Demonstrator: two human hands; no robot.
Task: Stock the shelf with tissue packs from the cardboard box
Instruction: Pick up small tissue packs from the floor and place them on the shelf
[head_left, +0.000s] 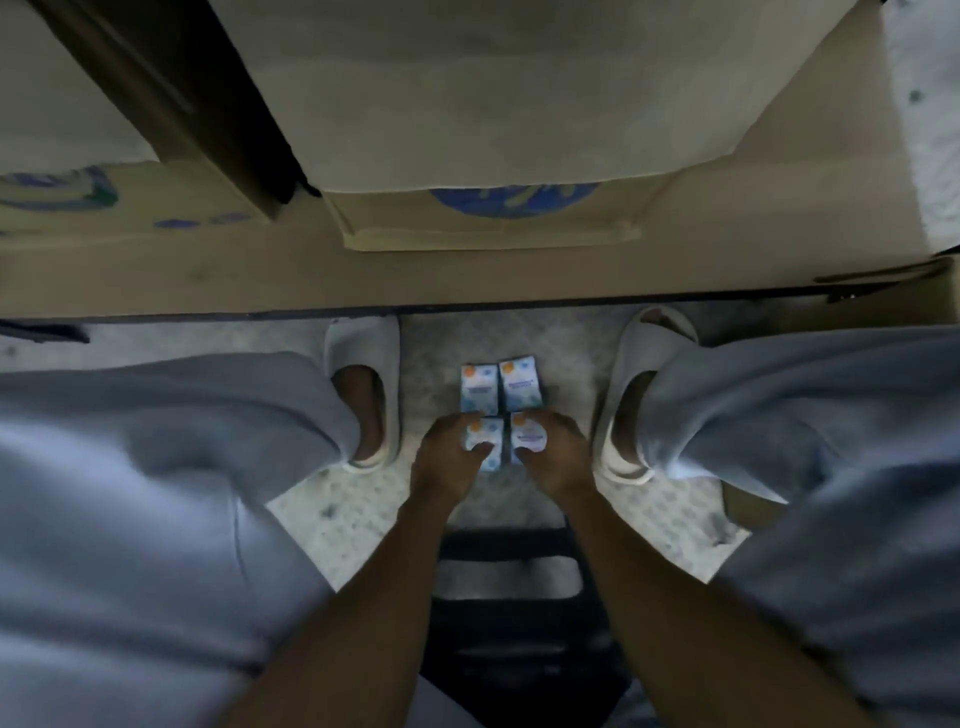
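Several small white-and-blue tissue packs lie on the speckled floor between my feet. My left hand (449, 457) grips the near left tissue pack (488, 441), thumb on top. My right hand (553, 457) grips the near right tissue pack (527, 436). Two more tissue packs (501, 387) lie side by side just beyond them, untouched. The big open cardboard box (467, 275) stands right ahead, its near wall across the whole view and its inside pale and blurred. No shelf is recognisable in view.
My legs in light blue trousers and grey slippers (363, 364) flank the packs on both sides. A dark stool (509, 597) sits under me. A dark post (171, 104) crosses the box area at the upper left. Bare floor (935, 104) shows at the upper right.
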